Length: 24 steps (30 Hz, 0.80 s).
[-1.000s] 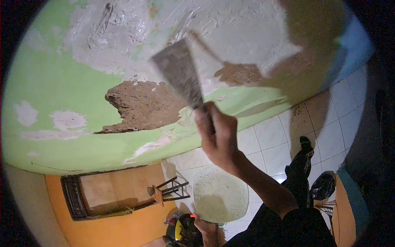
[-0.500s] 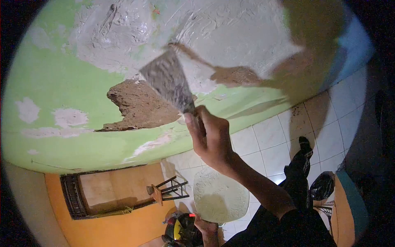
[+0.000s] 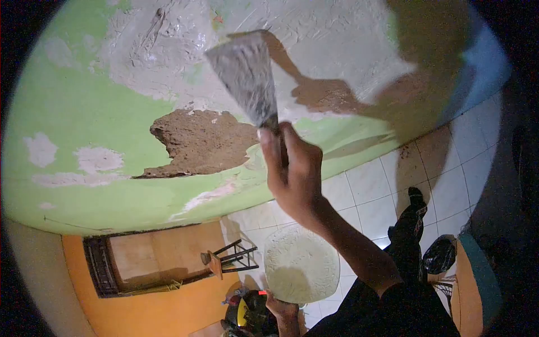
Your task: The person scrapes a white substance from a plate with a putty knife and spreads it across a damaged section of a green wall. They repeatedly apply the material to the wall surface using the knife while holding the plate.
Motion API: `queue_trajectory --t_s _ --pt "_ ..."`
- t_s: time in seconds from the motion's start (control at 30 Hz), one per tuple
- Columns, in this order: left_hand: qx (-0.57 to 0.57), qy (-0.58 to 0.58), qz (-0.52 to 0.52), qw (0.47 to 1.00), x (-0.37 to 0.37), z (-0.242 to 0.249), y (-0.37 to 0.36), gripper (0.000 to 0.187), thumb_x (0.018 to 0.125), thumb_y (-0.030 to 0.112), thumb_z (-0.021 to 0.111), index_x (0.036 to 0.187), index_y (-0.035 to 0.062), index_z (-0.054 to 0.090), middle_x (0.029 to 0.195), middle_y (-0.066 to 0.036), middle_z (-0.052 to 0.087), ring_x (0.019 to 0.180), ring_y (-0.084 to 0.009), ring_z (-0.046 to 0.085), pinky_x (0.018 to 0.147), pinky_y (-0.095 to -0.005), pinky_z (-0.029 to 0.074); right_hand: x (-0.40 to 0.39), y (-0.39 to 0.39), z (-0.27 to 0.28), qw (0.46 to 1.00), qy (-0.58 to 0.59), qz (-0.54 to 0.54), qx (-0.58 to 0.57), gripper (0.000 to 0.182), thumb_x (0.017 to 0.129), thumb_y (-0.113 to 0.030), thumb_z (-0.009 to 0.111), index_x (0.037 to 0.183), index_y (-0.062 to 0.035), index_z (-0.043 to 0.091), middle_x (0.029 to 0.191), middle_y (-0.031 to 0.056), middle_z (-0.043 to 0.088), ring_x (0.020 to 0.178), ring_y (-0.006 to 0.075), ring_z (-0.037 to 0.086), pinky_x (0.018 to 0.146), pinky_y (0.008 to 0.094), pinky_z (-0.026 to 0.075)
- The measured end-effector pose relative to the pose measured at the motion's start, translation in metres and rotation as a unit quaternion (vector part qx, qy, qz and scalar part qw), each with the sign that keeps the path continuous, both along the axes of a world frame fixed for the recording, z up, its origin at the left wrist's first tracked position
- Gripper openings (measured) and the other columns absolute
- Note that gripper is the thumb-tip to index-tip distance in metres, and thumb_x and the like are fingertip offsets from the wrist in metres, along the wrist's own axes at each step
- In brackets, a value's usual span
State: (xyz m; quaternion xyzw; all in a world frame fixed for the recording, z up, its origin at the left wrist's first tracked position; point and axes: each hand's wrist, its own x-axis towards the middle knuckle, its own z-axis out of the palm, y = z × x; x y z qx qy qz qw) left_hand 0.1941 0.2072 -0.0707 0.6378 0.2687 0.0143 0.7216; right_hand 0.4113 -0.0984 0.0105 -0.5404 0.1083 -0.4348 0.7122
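Note:
My right hand [image 3: 297, 168] grips a scraper [image 3: 247, 73] by its handle. The scraper's broad blade is smeared with grey-white paste and stands in front of the paste-covered part of the wall [image 3: 337, 39]; whether it touches the wall I cannot tell. Beside the blade, a rough brown bare patch [image 3: 202, 143] breaks the green paint. At the bottom, my left hand [image 3: 281, 306] holds the edge of a pale rounded board [image 3: 303, 264] coated with whitish paste.
White floor tiles [image 3: 368, 185] run along the wall's foot. A wooden stool [image 3: 224, 261] stands near a door [image 3: 157, 253] in an orange wall [image 3: 163, 309]. My dark-clad leg [image 3: 404, 241] shows at the right, with a black bag [image 3: 439, 254] beyond it.
My right hand and the scraper have moved up and slightly right in the view, uncovering more of the brown patch. My left hand and the board look nearly unchanged.

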Motion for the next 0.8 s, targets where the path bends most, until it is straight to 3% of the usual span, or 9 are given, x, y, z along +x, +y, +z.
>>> queue_trajectory --t_s 0.1,0.27,0.4,0.47,0.53,0.57,0.7,0.77,0.8 --pt "-0.03 0.022 0.05 0.998 -0.001 0.003 -0.003 0.064 0.099 0.047 0.027 0.145 0.0012 0.032 0.147 -0.019 0.037 0.135 -0.0387 0.035 0.112 -0.0561 0.026 0.007 0.006 -0.003 1.0 -0.001 0.014 0.002 0.021 0.096 -0.014 0.054 0.083 0.0013 0.049 0.054 0.0129 0.046 0.044 0.0241 0.047 0.045 0.0359 0.036" --pt "-0.186 -0.003 -0.017 0.982 0.0 -0.012 0.019 0.063 0.099 0.045 0.03 0.145 0.0032 0.032 0.147 -0.019 0.037 0.135 -0.0389 0.035 0.112 -0.0564 0.025 -0.004 0.023 -0.01 0.998 -0.005 0.062 -0.026 0.022 0.096 -0.014 0.055 0.081 0.0001 0.047 0.055 0.0121 0.047 0.044 0.0245 0.047 0.045 0.0356 0.036" --pt "-0.185 -0.003 -0.006 0.983 0.0 -0.009 0.01 0.065 0.098 0.047 0.03 0.145 0.0019 0.032 0.147 -0.019 0.036 0.136 -0.039 0.035 0.112 -0.0561 0.024 0.003 0.006 -0.005 1.0 -0.007 0.008 0.004 0.022 0.095 -0.014 0.056 0.08 -0.0003 0.048 0.053 0.0106 0.045 0.043 0.0232 0.045 0.044 0.0361 0.036" --pt "-0.1 -0.03 -0.021 0.994 0.004 0.004 -0.015 0.066 0.098 0.049 0.03 0.145 0.0017 0.032 0.148 -0.019 0.036 0.136 -0.039 0.034 0.112 -0.0559 0.024 0.007 0.01 -0.007 1.0 -0.013 0.003 0.007 0.022 0.095 -0.014 0.056 0.08 -0.0002 0.048 0.053 0.0105 0.045 0.043 0.0229 0.045 0.044 0.036 0.035" --pt "-0.134 -0.016 -0.025 0.99 0.005 0.0 -0.005 0.066 0.098 0.049 0.03 0.145 0.0026 0.032 0.147 -0.019 0.036 0.135 -0.039 0.035 0.112 -0.0558 0.025 0.001 0.019 -0.009 0.998 -0.007 0.054 -0.01 0.022 0.095 -0.014 0.056 0.081 0.0005 0.048 0.053 0.0113 0.046 0.043 0.0237 0.046 0.043 0.0368 0.035" --pt "-0.168 -0.001 -0.03 0.985 0.007 -0.002 0.0 0.065 0.098 0.048 0.03 0.145 0.0034 0.032 0.147 -0.019 0.037 0.135 -0.0391 0.035 0.112 -0.0557 0.025 -0.008 0.02 -0.011 0.994 0.012 0.106 -0.04 0.02 0.092 -0.015 0.059 0.086 0.0011 0.049 0.059 0.0165 0.055 0.049 0.0337 0.058 0.046 0.0428 0.043" --pt "-0.135 -0.023 -0.027 0.99 0.007 0.0 -0.003 0.064 0.099 0.048 0.03 0.145 0.0036 0.033 0.146 -0.019 0.038 0.134 -0.0388 0.036 0.112 -0.0556 0.026 -0.032 -0.008 -0.007 0.978 0.055 0.188 -0.071 0.025 0.092 -0.02 0.06 0.082 0.0017 0.053 0.056 0.0183 0.055 0.05 0.0352 0.059 0.047 0.0444 0.044" --pt "-0.204 -0.012 0.007 0.979 0.006 -0.007 0.009 0.065 0.099 0.048 0.03 0.144 0.0021 0.033 0.147 -0.019 0.037 0.135 -0.0387 0.036 0.112 -0.0553 0.026 -0.036 -0.035 -0.005 0.964 0.076 0.232 -0.107 0.033 0.091 -0.025 0.062 0.073 0.0017 0.057 0.049 0.019 0.051 0.051 0.036 0.059 0.049 0.0463 0.044" --pt "-0.206 -0.012 0.01 0.978 0.004 -0.009 0.012 0.065 0.099 0.048 0.03 0.144 0.0021 0.033 0.147 -0.019 0.037 0.135 -0.0387 0.036 0.112 -0.0553 0.026 -0.037 -0.051 -0.003 0.956 0.082 0.235 -0.156 0.028 0.092 -0.022 0.062 0.078 0.0019 0.061 0.049 0.0128 0.05 0.046 0.0239 0.053 0.046 0.0392 0.04"
